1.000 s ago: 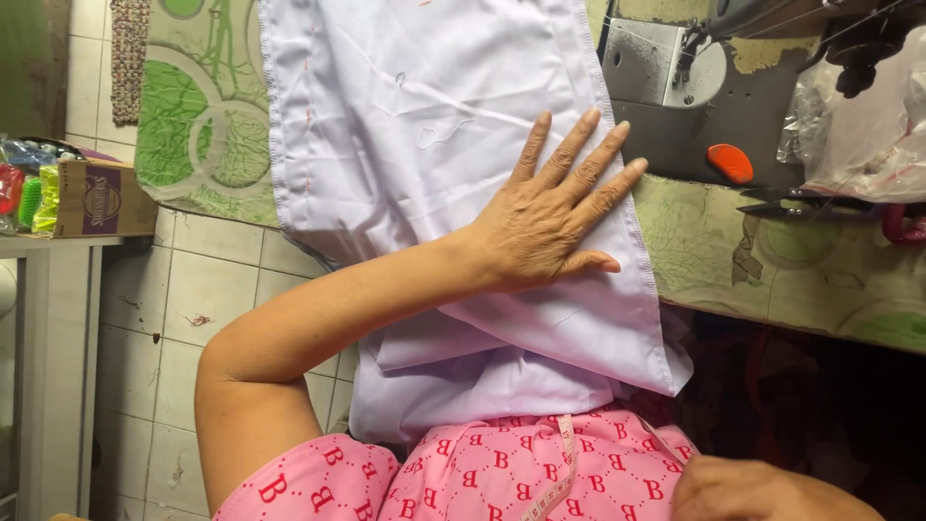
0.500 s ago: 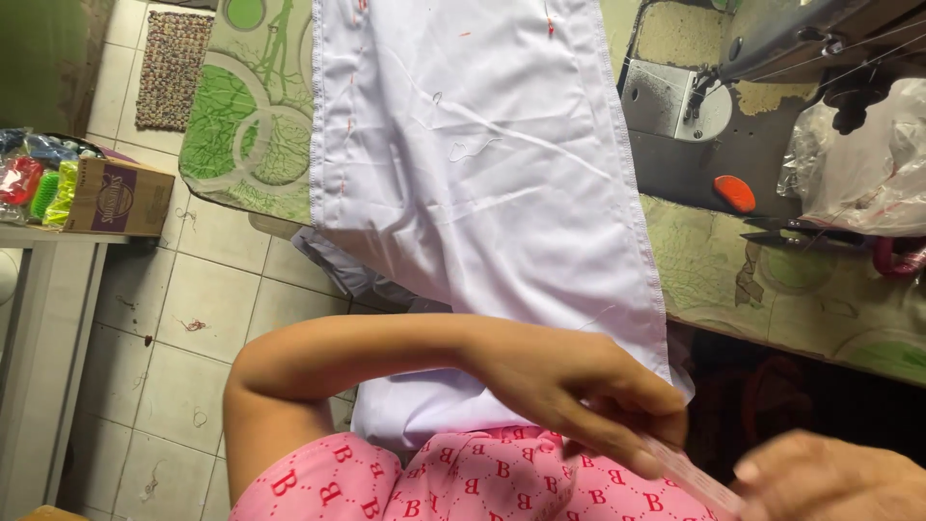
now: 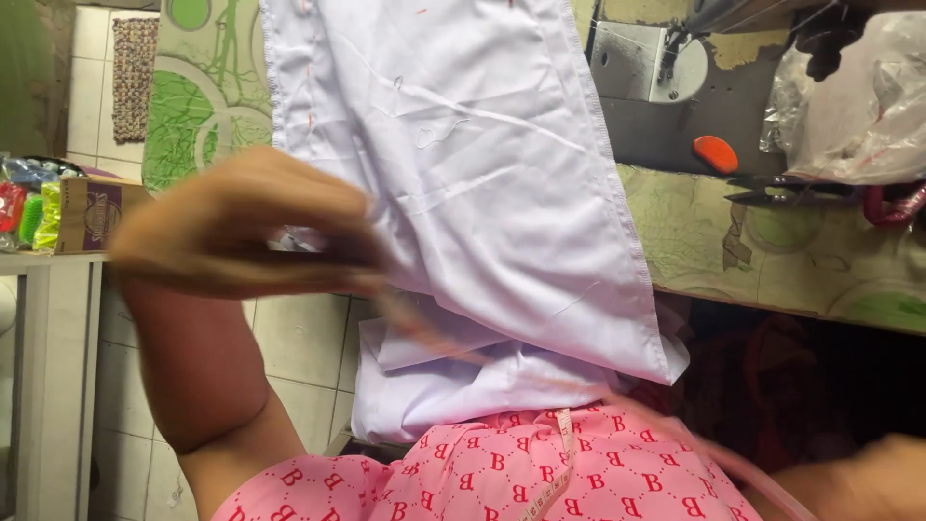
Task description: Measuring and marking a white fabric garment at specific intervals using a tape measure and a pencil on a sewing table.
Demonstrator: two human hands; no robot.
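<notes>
My left hand (image 3: 241, 227), blurred by motion, is raised at the left in front of a white cloth (image 3: 482, 174) that hangs off the table edge. Its fingers pinch one end of a thin pink measuring tape (image 3: 540, 371). The tape runs taut down to the right across the cloth's lower folds. It ends at my right hand (image 3: 873, 478), which shows only partly at the bottom right corner and seems closed on it. A pink patterned garment (image 3: 502, 473) covers my lap beneath the cloth.
A sewing machine (image 3: 651, 58) stands on a green patterned table (image 3: 772, 256), with an orange piece (image 3: 716, 152), black scissors (image 3: 786, 188) and a plastic bag (image 3: 858, 106). At left a white shelf (image 3: 53, 318) carries a cardboard box (image 3: 92, 212). Tiled floor lies below.
My left hand has gone from the cloth down to my lap, then up and left, drawing the pink tape out. My right hand stayed low at the right.
</notes>
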